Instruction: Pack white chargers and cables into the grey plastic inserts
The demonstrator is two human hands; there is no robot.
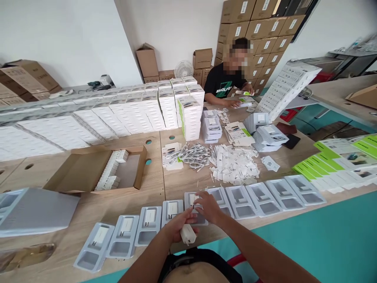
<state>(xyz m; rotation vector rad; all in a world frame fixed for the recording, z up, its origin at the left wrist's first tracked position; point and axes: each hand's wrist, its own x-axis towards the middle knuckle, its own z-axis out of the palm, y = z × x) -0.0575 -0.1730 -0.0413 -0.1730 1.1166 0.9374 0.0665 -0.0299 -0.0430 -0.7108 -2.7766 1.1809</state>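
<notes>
My left hand is closed around white plug chargers, one end sticking out toward my body. My right hand reaches over a grey plastic tray, its fingers bent at a white charger in the tray's upper compartment. That hand hides part of the tray. To the left, several like trays each carry a charger with its prongs toward me. On the right, more trays in the row show no charger.
An open carton holds rows of chargers. Beyond my hands lie white cables and a heap of small white pieces. White box stacks line the far side. A co-worker handles a box. Green-white sleeves lie right; stacked trays left.
</notes>
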